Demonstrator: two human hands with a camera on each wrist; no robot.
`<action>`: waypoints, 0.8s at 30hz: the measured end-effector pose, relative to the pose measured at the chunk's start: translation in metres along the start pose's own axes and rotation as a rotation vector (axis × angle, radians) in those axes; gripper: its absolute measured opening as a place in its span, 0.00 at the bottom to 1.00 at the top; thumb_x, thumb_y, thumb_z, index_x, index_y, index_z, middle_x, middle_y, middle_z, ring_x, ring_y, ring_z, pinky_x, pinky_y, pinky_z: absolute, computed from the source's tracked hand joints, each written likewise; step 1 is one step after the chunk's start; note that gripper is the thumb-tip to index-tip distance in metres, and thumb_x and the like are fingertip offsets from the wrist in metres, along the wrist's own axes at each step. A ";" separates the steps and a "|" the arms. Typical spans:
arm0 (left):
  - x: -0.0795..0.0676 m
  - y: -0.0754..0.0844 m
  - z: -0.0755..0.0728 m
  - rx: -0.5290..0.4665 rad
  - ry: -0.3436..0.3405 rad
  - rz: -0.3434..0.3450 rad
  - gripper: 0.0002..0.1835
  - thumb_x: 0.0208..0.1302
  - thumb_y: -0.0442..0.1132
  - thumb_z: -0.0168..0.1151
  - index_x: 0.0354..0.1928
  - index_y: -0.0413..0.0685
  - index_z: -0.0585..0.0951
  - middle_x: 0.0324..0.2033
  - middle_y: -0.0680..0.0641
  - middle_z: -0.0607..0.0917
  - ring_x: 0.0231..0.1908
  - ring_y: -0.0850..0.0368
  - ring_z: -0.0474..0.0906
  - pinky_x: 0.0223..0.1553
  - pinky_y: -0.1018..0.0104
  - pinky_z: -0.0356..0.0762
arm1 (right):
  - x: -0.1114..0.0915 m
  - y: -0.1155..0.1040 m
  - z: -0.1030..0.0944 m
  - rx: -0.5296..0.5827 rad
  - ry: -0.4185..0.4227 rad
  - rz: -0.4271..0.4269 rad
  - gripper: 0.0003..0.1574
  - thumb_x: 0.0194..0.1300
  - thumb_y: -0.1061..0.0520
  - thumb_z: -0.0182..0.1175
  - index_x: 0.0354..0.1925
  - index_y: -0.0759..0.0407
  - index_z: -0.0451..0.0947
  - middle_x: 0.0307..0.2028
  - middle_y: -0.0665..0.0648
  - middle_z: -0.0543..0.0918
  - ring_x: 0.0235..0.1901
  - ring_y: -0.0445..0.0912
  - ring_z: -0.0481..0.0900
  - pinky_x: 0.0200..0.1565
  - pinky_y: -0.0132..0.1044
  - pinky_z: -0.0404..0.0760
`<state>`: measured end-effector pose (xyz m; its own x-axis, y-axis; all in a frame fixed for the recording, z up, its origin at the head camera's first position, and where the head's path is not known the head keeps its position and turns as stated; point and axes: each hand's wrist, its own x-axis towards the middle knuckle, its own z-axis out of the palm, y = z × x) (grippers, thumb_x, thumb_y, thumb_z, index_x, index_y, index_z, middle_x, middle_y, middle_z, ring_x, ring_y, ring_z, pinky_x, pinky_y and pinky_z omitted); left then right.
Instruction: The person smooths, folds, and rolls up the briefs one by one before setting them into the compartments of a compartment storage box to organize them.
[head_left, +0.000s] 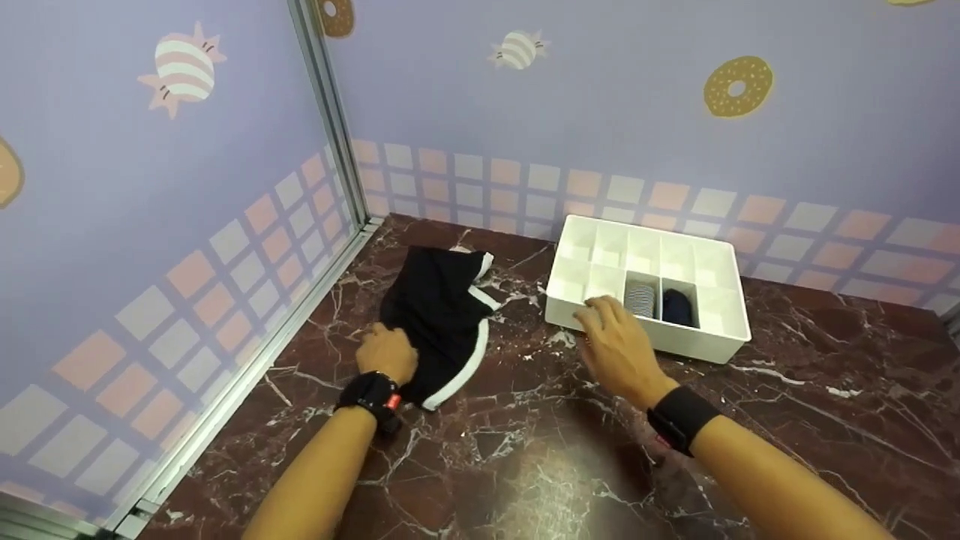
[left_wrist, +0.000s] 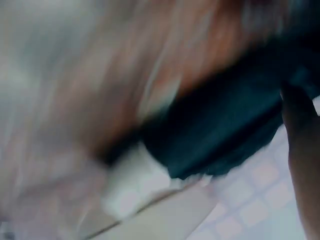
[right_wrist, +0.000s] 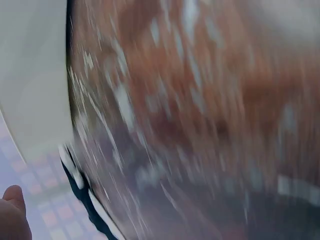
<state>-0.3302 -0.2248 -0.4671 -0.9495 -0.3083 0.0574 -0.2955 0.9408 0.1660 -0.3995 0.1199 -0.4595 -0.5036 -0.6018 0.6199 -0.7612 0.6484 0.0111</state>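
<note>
A black garment with white trim (head_left: 435, 307) lies rumpled on the marble-patterned table, left of centre. My left hand (head_left: 386, 352) holds its left edge, fingers curled in. In the left wrist view the thumb (left_wrist: 302, 150) lies against the dark fabric (left_wrist: 215, 115), which is blurred. My right hand (head_left: 619, 349) is at the front wall of a white divided box (head_left: 697, 342), fingers loosely bent with nothing seen in them. Whether the fingertips touch the box I cannot tell. A striped grey rolled cloth (head_left: 640, 300) and a dark navy one (head_left: 676, 307) sit in neighbouring front compartments.
Patterned walls (head_left: 465, 97) stand behind and to the left, meeting at a metal corner post (head_left: 330, 105). A metal rail (head_left: 255, 382) runs along the table's left side. Dark red marble-like tabletop (head_left: 510, 450) spreads in front of the box and garment.
</note>
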 end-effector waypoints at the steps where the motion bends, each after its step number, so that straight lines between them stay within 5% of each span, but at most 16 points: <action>1: -0.003 0.010 -0.003 0.002 -0.029 0.024 0.21 0.56 0.47 0.61 0.43 0.35 0.81 0.43 0.31 0.76 0.42 0.34 0.75 0.37 0.44 0.75 | 0.000 -0.007 0.000 0.013 -0.015 -0.012 0.22 0.50 0.59 0.62 0.45 0.64 0.74 0.47 0.66 0.75 0.50 0.58 0.71 0.52 0.53 0.70; 6: -0.022 0.061 -0.013 -0.009 -0.185 0.173 0.17 0.51 0.50 0.65 0.33 0.41 0.84 0.38 0.37 0.83 0.37 0.41 0.81 0.34 0.48 0.77 | -0.003 -0.044 -0.004 0.079 -0.161 -0.058 0.20 0.55 0.52 0.63 0.44 0.61 0.75 0.43 0.60 0.77 0.45 0.52 0.73 0.48 0.47 0.73; 10: -0.037 0.095 -0.012 -0.041 -0.264 0.267 0.22 0.58 0.56 0.58 0.34 0.42 0.84 0.39 0.39 0.84 0.39 0.44 0.80 0.37 0.51 0.77 | -0.014 -0.071 -0.007 0.166 -0.316 -0.061 0.29 0.52 0.39 0.65 0.45 0.57 0.77 0.41 0.54 0.78 0.42 0.47 0.74 0.47 0.42 0.75; 13: -0.044 0.113 -0.011 -0.054 -0.327 0.367 0.19 0.61 0.51 0.55 0.29 0.42 0.82 0.33 0.43 0.84 0.32 0.50 0.80 0.32 0.56 0.77 | -0.026 -0.083 -0.007 0.204 -0.354 -0.091 0.33 0.47 0.35 0.66 0.44 0.55 0.78 0.39 0.51 0.79 0.39 0.44 0.74 0.44 0.39 0.77; 16: -0.052 0.124 -0.009 -0.077 -0.431 0.522 0.11 0.58 0.44 0.57 0.25 0.47 0.83 0.26 0.50 0.83 0.25 0.57 0.76 0.27 0.63 0.75 | -0.039 -0.084 -0.005 0.220 -0.344 -0.163 0.30 0.47 0.38 0.69 0.43 0.55 0.79 0.37 0.49 0.78 0.36 0.43 0.74 0.39 0.37 0.76; 19: -0.059 0.126 -0.009 -0.103 -0.498 0.677 0.06 0.53 0.40 0.61 0.31 0.54 0.86 0.27 0.57 0.84 0.28 0.62 0.76 0.30 0.68 0.75 | -0.051 -0.080 -0.007 0.227 -0.359 -0.186 0.21 0.49 0.44 0.69 0.40 0.53 0.81 0.35 0.49 0.77 0.34 0.42 0.73 0.36 0.36 0.77; 24: -0.062 0.115 -0.009 -0.035 -0.421 0.813 0.17 0.46 0.42 0.69 0.43 0.57 0.84 0.36 0.56 0.84 0.41 0.59 0.77 0.45 0.66 0.74 | -0.072 -0.066 -0.024 0.216 -0.384 -0.166 0.12 0.50 0.54 0.68 0.35 0.54 0.80 0.33 0.49 0.75 0.32 0.42 0.73 0.34 0.36 0.78</action>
<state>-0.3041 -0.0985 -0.4427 -0.8257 0.5302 -0.1929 0.4775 0.8388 0.2615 -0.3029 0.1317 -0.4857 -0.4516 -0.8446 0.2878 -0.8913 0.4415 -0.1031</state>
